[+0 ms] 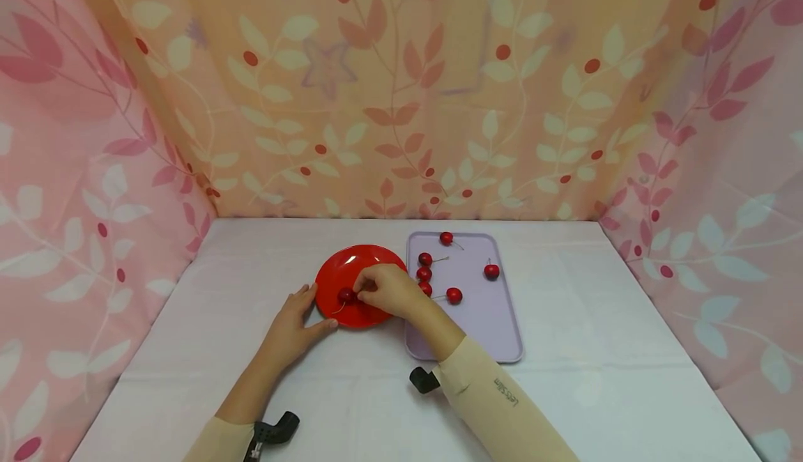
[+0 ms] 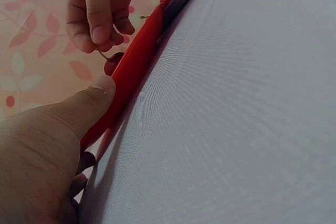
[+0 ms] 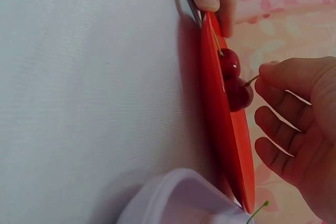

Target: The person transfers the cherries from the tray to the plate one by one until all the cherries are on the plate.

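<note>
My left hand (image 1: pixel 288 326) holds the near-left rim of a round red plate (image 1: pixel 341 260), its thumb on the edge in the left wrist view. Over the plate, my right hand (image 1: pixel 390 290) pinches the thin stem of a dark red cherry (image 3: pixel 239 95) between thumb and forefinger. That cherry is at the plate, touching or nearly touching a second cherry (image 3: pixel 230 62) that lies there with its stem pointing toward the left hand. From the head view, the right fingers partly cover the pinched cherry.
Right of the plate stands a lilac tray (image 1: pixel 483 340) with several stemmed cherries, among them a cherry (image 1: pixel 491 271) near its right side and a cherry (image 1: pixel 446 238) at its far edge. The right forearm crosses the tray. Floral curtains (image 1: pixel 401 99) surround the white table (image 1: pixel 602 364).
</note>
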The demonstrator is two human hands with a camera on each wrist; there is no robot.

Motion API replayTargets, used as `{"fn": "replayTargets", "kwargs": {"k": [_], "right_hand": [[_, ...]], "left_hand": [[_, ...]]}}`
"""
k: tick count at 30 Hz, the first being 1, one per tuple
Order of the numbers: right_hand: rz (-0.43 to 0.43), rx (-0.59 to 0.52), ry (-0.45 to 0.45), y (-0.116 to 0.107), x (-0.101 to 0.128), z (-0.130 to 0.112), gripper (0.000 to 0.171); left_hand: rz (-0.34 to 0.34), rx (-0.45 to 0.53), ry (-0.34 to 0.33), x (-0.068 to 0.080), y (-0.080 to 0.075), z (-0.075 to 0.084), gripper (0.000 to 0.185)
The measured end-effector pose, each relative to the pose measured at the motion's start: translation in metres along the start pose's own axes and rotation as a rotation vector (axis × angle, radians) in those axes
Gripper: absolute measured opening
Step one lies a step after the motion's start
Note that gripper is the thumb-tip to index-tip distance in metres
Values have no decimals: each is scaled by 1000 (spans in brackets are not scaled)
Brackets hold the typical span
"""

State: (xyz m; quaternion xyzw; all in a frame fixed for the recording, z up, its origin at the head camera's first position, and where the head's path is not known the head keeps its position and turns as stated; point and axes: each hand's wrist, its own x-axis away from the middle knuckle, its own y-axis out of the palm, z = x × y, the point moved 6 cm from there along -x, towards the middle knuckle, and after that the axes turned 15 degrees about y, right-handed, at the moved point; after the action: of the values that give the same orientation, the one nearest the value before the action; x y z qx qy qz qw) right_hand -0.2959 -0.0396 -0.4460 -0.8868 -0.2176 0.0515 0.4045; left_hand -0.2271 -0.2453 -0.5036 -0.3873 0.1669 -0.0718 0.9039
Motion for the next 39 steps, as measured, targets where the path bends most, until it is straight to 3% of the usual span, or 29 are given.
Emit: {"fn": "replayTargets", "kwargs": {"k": [7,13,28,39], "right_hand": [[-34,-15,-33,-3,7,1,10],[-31,-31,-48,-21,20,-6,11],[84,-9,-94,-75,62,-6,12],[106,0,-93,-82,91,12,14]], "left_hand": [[-3,-10,-1,0,2,-2,99],[-5,-15,-7,1,1,-3,98],[1,-22,-9,-1,1,-1,99],[2,-17,-14,0,2,-1,98]]}}
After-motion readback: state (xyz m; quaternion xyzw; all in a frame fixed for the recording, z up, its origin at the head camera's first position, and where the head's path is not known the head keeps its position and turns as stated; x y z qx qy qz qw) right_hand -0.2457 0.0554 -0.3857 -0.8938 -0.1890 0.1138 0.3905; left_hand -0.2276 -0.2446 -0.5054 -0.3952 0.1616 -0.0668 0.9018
